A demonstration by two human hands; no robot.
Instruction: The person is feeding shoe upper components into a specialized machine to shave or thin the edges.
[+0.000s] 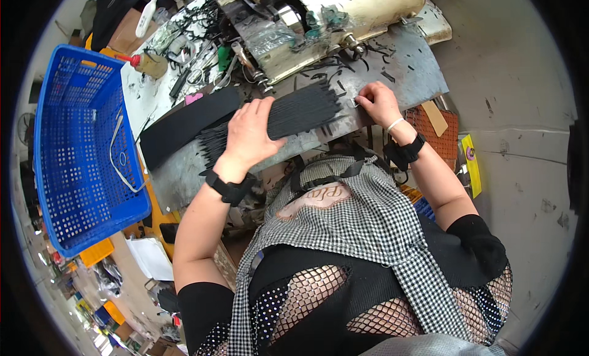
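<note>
My left hand [250, 130] lies flat, fingers stretched forward, on a bundle of thin black strips [304, 111] fanned across the metal worktop. The strips' ragged ends show on both sides of it. Left of that hand is a wide, flat black piece of material [184, 126], partly beside the strips. My right hand [379, 103] is at the right of the worktop, beyond the strips' right end. Its thumb and forefinger are pinched together, with a small pale, shiny thing at their tips that is too small to name.
A greasy cream-coloured machine [307, 31] stands behind the strips. Black scraps litter the worktop [417, 68]. At the left are a blue plastic basket [92, 215] and an oil bottle with a red tip [150, 65]. A grey wall [521, 141] rises at the right.
</note>
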